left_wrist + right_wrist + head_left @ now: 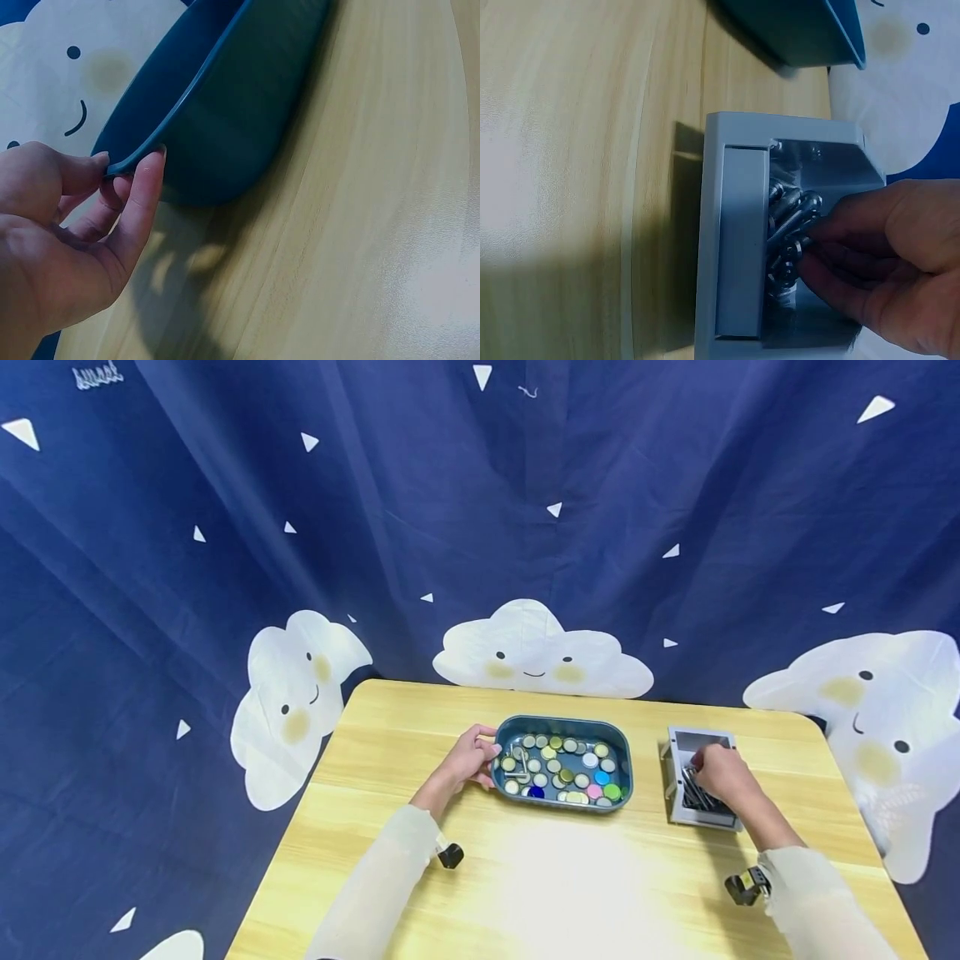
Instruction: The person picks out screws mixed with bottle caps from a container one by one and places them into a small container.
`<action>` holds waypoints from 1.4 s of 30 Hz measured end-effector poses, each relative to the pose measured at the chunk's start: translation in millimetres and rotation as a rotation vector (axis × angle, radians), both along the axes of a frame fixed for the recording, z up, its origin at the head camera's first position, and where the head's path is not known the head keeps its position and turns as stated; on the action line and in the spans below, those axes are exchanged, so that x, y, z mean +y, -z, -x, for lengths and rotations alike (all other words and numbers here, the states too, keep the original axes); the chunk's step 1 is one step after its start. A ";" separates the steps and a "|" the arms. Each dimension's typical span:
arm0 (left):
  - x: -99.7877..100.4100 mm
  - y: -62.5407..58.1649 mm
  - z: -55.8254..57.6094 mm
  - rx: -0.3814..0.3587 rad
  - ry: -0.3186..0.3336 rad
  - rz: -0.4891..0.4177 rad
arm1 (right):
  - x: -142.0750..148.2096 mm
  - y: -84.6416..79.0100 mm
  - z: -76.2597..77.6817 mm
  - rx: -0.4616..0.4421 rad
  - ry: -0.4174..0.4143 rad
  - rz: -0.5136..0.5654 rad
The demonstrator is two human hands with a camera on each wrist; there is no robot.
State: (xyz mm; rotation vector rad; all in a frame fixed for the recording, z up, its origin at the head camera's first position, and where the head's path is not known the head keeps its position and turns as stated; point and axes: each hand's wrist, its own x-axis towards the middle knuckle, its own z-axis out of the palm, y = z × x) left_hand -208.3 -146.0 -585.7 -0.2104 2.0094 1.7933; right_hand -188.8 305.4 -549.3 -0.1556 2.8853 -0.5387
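Note:
A dark teal oblong tub stands on the table, holding many round caps in silver, gold, blue, pink and green. Thin L-shaped metal pieces lie at its left end. My left hand pinches the tub's rim, thumb on top and fingers beneath, as the left wrist view shows. To the right is a grey open-topped bin with shiny metal bolts heaped inside. My right hand reaches into it, thumb and forefinger pinching a bolt at the heap; the fingertips partly hide it.
The light wood table carries both containers near its back edge. A dark blue curtain with smiling clouds hangs right behind. The bin's walls rise around my right fingers. The tub stands left of the bin, with a gap between them.

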 end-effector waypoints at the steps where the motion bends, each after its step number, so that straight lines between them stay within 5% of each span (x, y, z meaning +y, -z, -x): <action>1: -0.2 -1.0 -0.4 -0.001 0.002 0.002 | -0.2 0.5 0.1 0.000 -0.003 -0.003; 13: 0.5 0.2 -0.8 0.001 -0.005 0.019 | -7.0 -4.3 1.5 0.014 0.042 -0.013; 21: 1.7 -2.5 -2.2 0.006 -0.009 0.013 | -25.1 -16.6 5.0 0.163 0.087 0.049; 29: 1.0 -1.4 -2.1 0.011 -0.006 0.019 | -77.3 -34.8 15.4 0.319 0.089 0.194; 32: -0.2 -0.9 -1.4 0.010 -0.009 0.018 | -101.7 -36.9 21.6 0.300 0.061 0.233; 42: -0.8 -0.9 -1.2 0.010 0.010 -0.010 | -183.4 -20.5 36.2 0.037 -0.014 0.254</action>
